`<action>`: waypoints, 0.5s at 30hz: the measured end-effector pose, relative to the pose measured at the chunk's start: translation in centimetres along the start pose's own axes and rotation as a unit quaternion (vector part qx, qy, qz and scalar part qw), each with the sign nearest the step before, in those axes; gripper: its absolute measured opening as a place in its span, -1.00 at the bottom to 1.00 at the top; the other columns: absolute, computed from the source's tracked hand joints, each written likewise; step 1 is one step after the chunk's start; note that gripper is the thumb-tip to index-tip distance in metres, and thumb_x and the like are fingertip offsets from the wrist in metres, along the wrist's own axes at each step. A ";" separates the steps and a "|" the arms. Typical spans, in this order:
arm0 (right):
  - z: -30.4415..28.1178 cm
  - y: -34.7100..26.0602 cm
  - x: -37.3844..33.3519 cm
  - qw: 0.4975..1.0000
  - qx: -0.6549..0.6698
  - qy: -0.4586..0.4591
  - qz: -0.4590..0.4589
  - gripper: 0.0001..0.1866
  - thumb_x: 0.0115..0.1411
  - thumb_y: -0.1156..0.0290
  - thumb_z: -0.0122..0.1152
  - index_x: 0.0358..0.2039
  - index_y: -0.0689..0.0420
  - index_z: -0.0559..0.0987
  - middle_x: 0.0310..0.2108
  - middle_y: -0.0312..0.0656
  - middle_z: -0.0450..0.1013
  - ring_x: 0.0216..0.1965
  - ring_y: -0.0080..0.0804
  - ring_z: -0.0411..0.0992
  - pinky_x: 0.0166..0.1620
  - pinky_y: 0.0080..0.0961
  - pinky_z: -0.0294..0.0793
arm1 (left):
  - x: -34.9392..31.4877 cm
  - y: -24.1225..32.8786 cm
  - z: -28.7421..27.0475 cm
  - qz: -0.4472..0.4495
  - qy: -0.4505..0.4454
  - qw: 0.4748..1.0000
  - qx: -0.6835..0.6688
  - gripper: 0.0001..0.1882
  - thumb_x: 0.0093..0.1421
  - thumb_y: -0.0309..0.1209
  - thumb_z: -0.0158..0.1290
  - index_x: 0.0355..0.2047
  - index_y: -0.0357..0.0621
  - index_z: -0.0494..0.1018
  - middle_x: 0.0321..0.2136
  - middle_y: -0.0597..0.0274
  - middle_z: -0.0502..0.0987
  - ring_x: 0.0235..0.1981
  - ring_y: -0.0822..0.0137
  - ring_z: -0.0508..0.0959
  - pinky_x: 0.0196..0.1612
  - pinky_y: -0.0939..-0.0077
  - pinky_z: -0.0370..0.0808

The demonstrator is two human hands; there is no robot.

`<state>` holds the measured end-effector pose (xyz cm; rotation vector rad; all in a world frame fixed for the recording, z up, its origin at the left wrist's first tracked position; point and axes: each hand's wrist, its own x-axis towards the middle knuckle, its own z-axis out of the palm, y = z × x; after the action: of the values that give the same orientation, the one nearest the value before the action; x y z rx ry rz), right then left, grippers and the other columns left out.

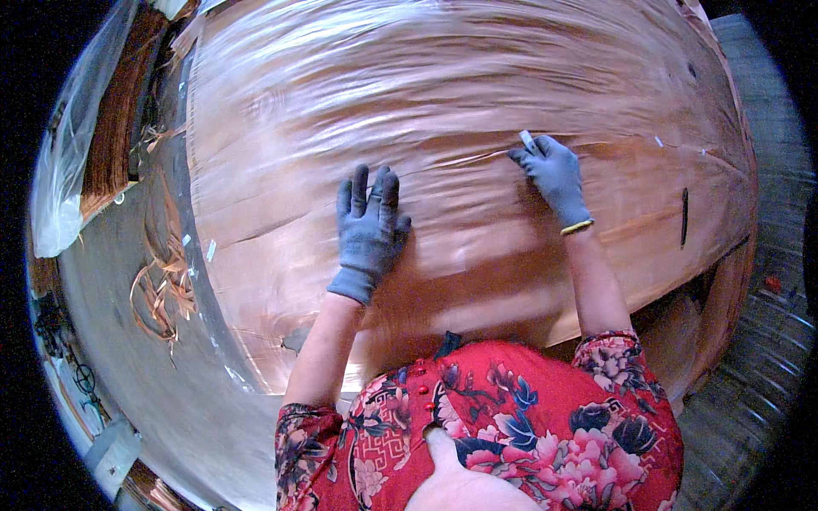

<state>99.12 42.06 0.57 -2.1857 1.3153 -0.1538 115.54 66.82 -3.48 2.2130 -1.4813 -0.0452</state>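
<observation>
Across most of the head view, reaching up to 12 o'clock, lies a thin wood-coloured sheet (pixel 281 162), rippled in its upper half. Just off centre toward 10 o'clock, the gloved left hand (pixel 369 230) rests on it palm down, fingers slightly spread, gripping nothing visible. Toward 2 o'clock, the gloved right hand (pixel 555 180) pinches a small pale piece (pixel 527 141) between thumb and fingers; whether it is tape or a tool, I cannot tell. Beside it runs a seam line (pixel 473 159). Farther out at 2 o'clock, a white bit (pixel 658 142) sits near that line, so that end looks attended to. Between the hands the line shows no such bit and seems left to do. At 3 o'clock a dark slit (pixel 684 217) appears uncovered; at 9 o'clock lie torn scraps (pixel 167 285).
</observation>
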 end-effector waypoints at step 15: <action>-0.1 1.0 1.0 0.974 0.173 -0.147 -0.013 -0.62 0.14 0.06 0.06 -0.44 0.16 0.52 -0.59 -0.07 0.39 -0.52 -0.35 0.35 -0.42 -0.37 0.33 | 7.0 5.8 5.4 0.156 -0.010 0.982 -0.106 -0.38 -0.02 -0.29 0.07 0.10 -0.04 0.24 -0.05 0.19 0.44 0.17 0.04 0.22 0.20 0.04 0.09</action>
<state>98.82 40.88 -0.07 -1.8480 1.0091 -0.0605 111.85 56.93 -4.36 1.7992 -1.7316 -0.1166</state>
